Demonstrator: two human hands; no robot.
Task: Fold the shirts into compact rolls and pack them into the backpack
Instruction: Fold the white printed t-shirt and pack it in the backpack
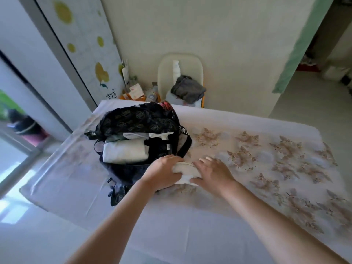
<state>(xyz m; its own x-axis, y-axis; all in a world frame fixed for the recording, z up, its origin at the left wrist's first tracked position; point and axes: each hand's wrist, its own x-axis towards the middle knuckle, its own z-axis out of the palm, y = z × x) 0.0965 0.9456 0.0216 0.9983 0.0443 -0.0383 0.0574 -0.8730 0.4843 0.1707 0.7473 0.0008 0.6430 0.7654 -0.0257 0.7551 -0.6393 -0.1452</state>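
Two hands in view, both on one rolled shirt (187,171), cream-white, lying on the table (171,225) between them. Your left hand (163,173) curls its fingers round the roll's left end. Your right hand (214,173) covers the right end, fingers laid over the top and thumb tucked along the near side, so it grips as well. One backpack (137,121), black with a printed pattern, lies open just left of and beyond your left hand, which overlaps its near edge. Inside it are at least three rolls: one large white roll (124,152) nearest your left hand, with a pale one and a white one behind it. The exact count cannot be told. One strap (185,147) runs just beyond your left-hand knuckles. Well beyond both hands, one chair (181,61) carries one grey garment (188,91).
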